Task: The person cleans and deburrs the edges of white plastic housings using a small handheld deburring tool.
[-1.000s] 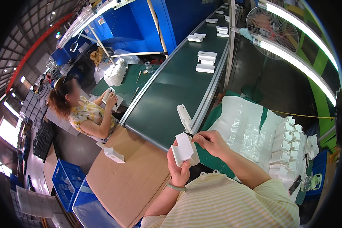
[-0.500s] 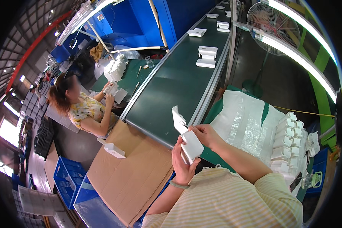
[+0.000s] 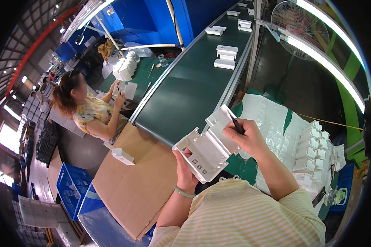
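Observation:
An opened white plastic housing (image 3: 203, 153) lies tilted in front of my body, its hollow inner side facing up. It has two hinged-looking halves, with several small square marks along the near edge. My left hand (image 3: 186, 175) grips its left side from below, the thumb near the edge and other fingers partly hidden behind it. In my right hand (image 3: 248, 138) is a slim black pen-like tool (image 3: 236, 124), pinched between the fingers. Its end points up at the farther half of the housing; whether it touches cannot be made out.
Beyond the housing runs a green conveyor belt (image 3: 181, 103) carrying several white housings (image 3: 225, 57). At right, stacked white housings (image 3: 311, 154) stand by plastic sheeting (image 3: 272, 119). Cardboard (image 3: 136, 177) with one white part (image 3: 123, 156) lies left. A co-worker (image 3: 92, 111) handles another housing.
The housing has turned from its closed-looking outer side to its open inner side, nearer my body. My right hand moved right, and the black tool in it now shows.

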The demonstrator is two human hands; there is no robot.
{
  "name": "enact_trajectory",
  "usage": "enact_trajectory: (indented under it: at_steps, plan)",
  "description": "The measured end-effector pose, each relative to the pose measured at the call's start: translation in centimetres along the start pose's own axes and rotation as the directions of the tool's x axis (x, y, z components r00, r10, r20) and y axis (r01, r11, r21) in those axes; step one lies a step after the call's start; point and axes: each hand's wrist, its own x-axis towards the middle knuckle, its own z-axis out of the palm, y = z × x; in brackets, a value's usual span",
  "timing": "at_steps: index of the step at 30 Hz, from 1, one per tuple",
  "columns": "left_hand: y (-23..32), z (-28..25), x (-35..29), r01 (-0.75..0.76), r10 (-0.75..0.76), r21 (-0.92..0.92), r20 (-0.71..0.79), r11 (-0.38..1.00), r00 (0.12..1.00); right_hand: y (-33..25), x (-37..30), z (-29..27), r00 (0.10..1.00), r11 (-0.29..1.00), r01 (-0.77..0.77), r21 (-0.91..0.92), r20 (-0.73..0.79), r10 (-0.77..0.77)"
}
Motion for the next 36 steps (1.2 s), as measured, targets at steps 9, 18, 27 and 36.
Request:
enact_trajectory:
  at_steps: [9, 18, 27, 36]
  plan:
    - [-1.0, -1.5, -0.1, 0.051, -0.056, 0.073, 0.075, 0.996, 0.996, -0.8, -0.3, 2.0, 0.933, 0.703, 0.310, -0.640, 0.061, -0.355]
    - [1.2, -3.0, -1.7, -0.064, -0.053, 0.333, 0.330, 0.941, 0.942, -4.5, 1.0, -4.7, 0.926, 0.860, 0.292, -0.419, 0.349, -0.145]
    - [0.9, -2.5, -2.7, -0.010, -0.125, 0.366, 0.343, 0.931, 0.931, -5.1, 1.5, -3.3, 0.747, 0.839, 0.342, -0.423, 0.664, 0.030]
    - [0.5, -3.4, -3.0, -0.022, -0.120, 0.377, 0.348, 0.926, 0.930, -4.6, 1.0, -2.7, 0.690, 0.880, 0.251, -0.404, 0.712, 0.131]
